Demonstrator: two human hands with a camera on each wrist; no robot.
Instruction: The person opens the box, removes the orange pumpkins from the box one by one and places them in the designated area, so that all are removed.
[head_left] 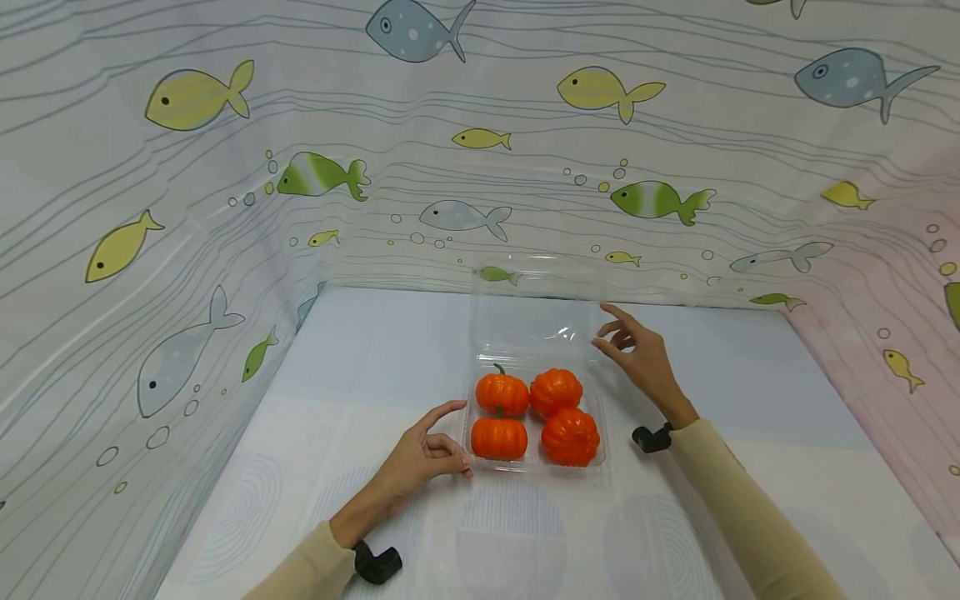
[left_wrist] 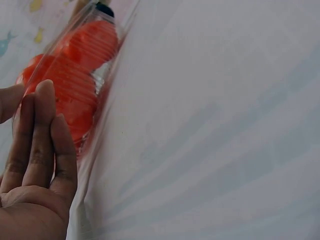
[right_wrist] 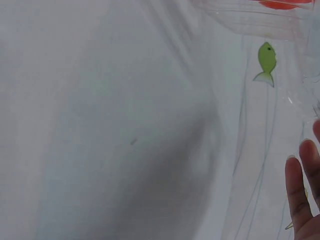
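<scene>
A clear plastic clamshell container (head_left: 606,454) lies on the table with its lid (head_left: 536,321) raised at the back. Inside it are several small orange pumpkins: two at the left (head_left: 499,439) and two at the right (head_left: 570,437). My left hand (head_left: 423,458) is at the container's left side, index finger and thumb spread along the wall; the left wrist view shows its fingers beside the plastic. By the lid's right edge is my right hand (head_left: 641,354), thumb and index fingertip apart. Whether those tips touch the lid, I cannot tell.
A pale patterned cloth (head_left: 510,542) covers the table. Fish-printed curtains (head_left: 375,242) stand along the back and both sides, close behind the raised lid. Each wrist wears a black device, one on the left (head_left: 377,564) and one on the right (head_left: 651,438).
</scene>
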